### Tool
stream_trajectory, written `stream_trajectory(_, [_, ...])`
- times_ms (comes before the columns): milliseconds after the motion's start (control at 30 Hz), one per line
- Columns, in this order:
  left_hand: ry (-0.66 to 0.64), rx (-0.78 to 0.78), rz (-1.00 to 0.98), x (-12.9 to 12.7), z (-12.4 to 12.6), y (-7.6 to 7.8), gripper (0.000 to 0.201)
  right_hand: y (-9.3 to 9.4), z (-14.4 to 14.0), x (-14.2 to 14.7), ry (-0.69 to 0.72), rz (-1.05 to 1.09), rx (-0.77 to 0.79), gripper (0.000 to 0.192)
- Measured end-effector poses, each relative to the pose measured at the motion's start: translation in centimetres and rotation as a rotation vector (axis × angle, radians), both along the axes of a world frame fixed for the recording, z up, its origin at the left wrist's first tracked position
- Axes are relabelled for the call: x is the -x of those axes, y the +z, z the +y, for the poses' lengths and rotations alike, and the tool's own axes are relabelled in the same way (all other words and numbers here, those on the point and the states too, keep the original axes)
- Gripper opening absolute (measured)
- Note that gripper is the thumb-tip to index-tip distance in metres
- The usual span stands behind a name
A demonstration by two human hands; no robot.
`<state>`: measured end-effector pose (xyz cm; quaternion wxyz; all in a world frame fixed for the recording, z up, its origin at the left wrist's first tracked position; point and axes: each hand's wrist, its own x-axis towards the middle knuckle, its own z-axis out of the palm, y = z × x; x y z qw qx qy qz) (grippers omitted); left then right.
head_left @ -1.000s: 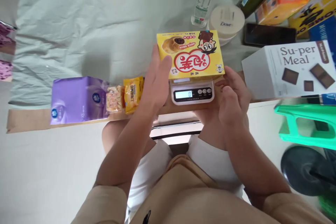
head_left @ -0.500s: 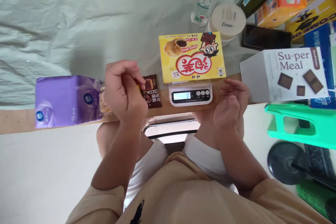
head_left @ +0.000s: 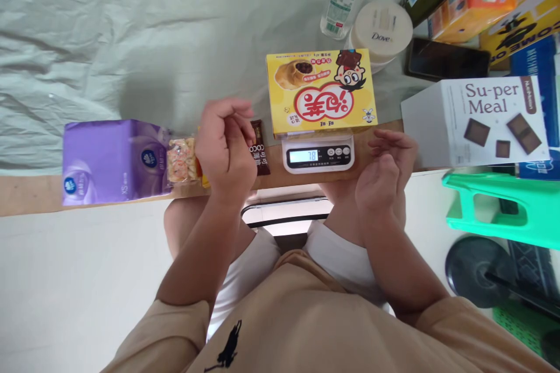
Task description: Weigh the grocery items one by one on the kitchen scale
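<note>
A yellow snack box (head_left: 321,93), its print upside down to me, rests on a small white kitchen scale (head_left: 318,169). The scale's lit display seems to read 78. My left hand (head_left: 226,145) hovers over the wrapped snacks left of the scale, fingers loosely bent and no object visible in them. Beneath it a brown cocoa wafer packet (head_left: 261,151) and a sliver of yellow wrapper (head_left: 205,175) are partly hidden. Right of the scale, my right hand (head_left: 385,172) is half curled with thumb and fingers apart, holding nothing.
At the left stand a purple tissue pack (head_left: 100,163) and a clear-wrapped nougat snack (head_left: 181,160). Behind and right are a clear bottle (head_left: 343,6), a Dove jar (head_left: 381,29), a dark phone (head_left: 446,60), a white Su-per Meal box (head_left: 494,122) and a green stool (head_left: 538,210).
The scale's display has gone from 0 to what looks like 78. My left hand has shifted right, uncovering the nougat snack and covering more of the cocoa packet. My right hand is nearly still.
</note>
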<state>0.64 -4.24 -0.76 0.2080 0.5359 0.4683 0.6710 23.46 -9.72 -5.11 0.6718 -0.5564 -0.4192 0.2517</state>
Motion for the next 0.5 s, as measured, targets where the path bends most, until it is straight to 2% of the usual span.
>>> stream_trajectory(133, [0.000,-0.035,-0.008,0.2,-0.2,0.2,0.035,-0.2,0.1,-0.1,-0.014,0.001,0.005,0.028])
stream_trajectory(267, [-0.039,0.106,-0.018,0.4,-1.0,0.4,0.029,0.1,0.0,0.0,-0.027,-0.008,0.034,0.028])
stream_trajectory(367, [-0.087,0.214,0.055,0.5,-1.0,-0.3,0.034,0.5,0.0,0.1,-0.017,-0.010,0.054,0.030])
stream_trajectory(500, [-0.179,0.230,0.107,0.6,-0.9,-1.6,0.053,1.0,0.1,0.2,0.033,-0.018,0.091,0.039])
